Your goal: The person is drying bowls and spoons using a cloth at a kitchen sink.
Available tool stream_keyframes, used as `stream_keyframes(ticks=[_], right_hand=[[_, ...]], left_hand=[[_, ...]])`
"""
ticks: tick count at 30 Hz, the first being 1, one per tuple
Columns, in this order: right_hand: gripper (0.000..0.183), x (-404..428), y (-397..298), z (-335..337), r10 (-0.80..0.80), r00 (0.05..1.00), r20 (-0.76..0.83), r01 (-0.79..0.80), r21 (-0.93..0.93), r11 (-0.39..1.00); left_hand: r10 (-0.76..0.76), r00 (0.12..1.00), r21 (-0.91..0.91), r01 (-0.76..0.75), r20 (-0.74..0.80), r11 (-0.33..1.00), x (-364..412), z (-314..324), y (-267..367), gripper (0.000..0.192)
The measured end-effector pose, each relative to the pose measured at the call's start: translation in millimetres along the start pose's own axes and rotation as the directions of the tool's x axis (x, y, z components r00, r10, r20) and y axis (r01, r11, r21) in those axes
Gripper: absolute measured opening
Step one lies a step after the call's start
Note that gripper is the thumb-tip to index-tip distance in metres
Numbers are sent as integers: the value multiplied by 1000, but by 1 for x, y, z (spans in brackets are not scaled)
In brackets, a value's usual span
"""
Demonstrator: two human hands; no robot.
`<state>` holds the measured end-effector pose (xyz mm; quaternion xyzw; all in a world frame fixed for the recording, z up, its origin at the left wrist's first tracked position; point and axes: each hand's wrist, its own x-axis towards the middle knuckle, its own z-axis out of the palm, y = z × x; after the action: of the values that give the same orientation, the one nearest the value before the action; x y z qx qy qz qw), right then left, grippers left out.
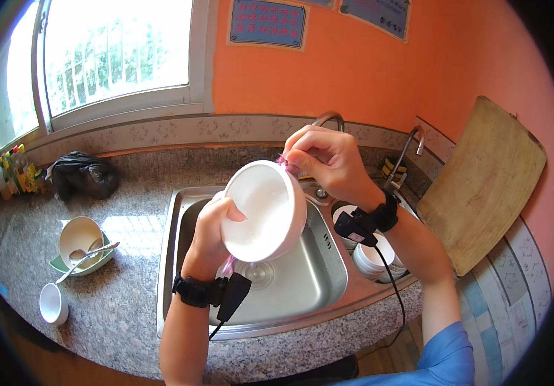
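A white bowl point(262, 207) is held tilted above the large basin of a stainless steel sink point(301, 277). My left hand point(209, 231) grips its left side, the thumb inside the rim. At the bowl's upper right edge, the fingers of my right hand point(323, 157) pinch a pink cloth point(284, 162). Another bit of pink material point(228, 265) hangs below my left hand; whether it is the same cloth cannot be told. Both wrists wear black straps with cabled devices. White bowls point(376, 251) are stacked in the smaller basin, partly behind my right wrist.
On the granite counter at left stand a cream bowl point(78, 236) with metal spoons point(84, 255), a small white cup point(54, 304), a black plastic bag point(83, 174) and bottles point(19, 171). A faucet point(409, 149) and a wooden cutting board point(484, 188) are at right.
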<state>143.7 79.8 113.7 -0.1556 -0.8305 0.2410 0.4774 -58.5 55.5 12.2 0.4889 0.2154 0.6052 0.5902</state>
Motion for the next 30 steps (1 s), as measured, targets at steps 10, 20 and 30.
stream_keyframes(ticks=[10, 20, 30], right_hand=[[11, 5, 6, 10, 85, 996, -4, -84, -176, 981], [40, -7, 19, -2, 322, 866, 382, -399, 140, 906], [25, -15, 16, 25, 329, 944, -14, -328, 35, 944]], left_hand=[[-76, 997, -104, 78, 23, 991, -14, 37, 29, 39], [-61, 994, -379, 20, -95, 925, -6, 20, 17, 38], [1, 974, -224, -53, -226, 973, 0, 9, 3, 13]])
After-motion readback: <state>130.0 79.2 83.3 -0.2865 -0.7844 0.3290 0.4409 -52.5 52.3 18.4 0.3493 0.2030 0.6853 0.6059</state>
